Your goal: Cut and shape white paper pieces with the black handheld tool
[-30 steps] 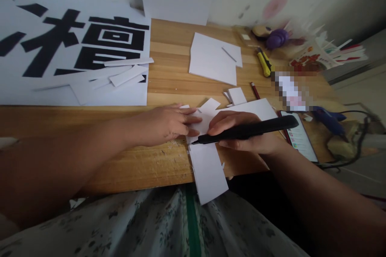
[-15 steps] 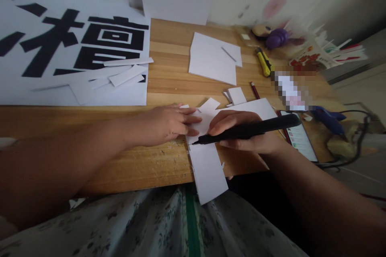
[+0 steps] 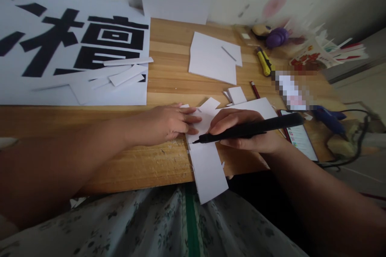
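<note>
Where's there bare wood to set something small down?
Best bet: the bare wood beyond the left hand, between the printed sheet and the white card. A narrower strip separates that card from the yellow cutter. Crowded: around the right hand, phone, glue gun and tub.

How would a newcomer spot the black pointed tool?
Find the wooden table, then the right hand near its front edge, over white pieces. It grips the black tool: all black, thin-tipped, held, unlike the yellow-and-black cutter farther back.
</note>
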Available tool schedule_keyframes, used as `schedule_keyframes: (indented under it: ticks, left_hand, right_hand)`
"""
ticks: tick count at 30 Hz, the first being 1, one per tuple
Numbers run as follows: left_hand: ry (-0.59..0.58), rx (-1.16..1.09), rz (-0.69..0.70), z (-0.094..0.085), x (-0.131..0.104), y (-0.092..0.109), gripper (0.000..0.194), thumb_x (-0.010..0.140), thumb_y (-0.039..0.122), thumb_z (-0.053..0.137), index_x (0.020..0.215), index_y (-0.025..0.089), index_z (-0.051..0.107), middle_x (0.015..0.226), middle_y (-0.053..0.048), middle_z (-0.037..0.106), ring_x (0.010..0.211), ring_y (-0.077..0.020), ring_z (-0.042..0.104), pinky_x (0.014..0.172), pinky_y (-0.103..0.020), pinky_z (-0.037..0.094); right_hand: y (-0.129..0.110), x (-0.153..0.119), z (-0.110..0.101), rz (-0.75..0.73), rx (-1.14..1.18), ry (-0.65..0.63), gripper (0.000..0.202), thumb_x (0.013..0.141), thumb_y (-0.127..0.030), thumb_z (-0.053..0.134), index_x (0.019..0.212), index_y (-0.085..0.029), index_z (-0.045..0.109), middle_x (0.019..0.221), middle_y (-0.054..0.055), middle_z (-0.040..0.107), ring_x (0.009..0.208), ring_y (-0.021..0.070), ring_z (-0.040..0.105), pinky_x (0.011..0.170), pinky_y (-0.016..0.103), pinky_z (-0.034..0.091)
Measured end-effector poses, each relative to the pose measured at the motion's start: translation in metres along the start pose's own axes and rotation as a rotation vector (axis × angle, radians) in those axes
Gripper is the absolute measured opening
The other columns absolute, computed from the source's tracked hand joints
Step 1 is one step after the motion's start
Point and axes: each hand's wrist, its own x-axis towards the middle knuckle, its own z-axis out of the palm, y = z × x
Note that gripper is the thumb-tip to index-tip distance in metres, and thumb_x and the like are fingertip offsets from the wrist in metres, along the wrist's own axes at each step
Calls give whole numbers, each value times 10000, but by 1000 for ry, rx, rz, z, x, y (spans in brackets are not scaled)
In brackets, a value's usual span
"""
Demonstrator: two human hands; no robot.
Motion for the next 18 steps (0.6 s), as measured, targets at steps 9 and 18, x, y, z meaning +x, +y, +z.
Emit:
schedule_keyframes:
  ticks: [9, 18]
  left_hand:
    - [-17, -5, -17, -3, -1, 3, 392, 941, 110, 474, 1285, 269, 576, 1504, 8, 437, 1469, -182, 266, 1248, -463, 215]
    - [-2, -15, 17, 1, -1, -4, 356, 958, 148, 471, 1269, 268, 598, 1482, -14, 465, 1471, -220, 268, 1237, -508, 229]
  right_hand:
    - [-1, 3, 0, -17, -44, -14, 206, 824, -146, 731, 1030, -161, 724, 955, 75, 748, 890, 143, 683, 792, 270, 521]
    - [1, 0, -3, -9, -70, -21, 183, 819, -120, 726, 1001, -141, 722, 922, 78, 735, 851, 138, 671, 770, 267, 515]
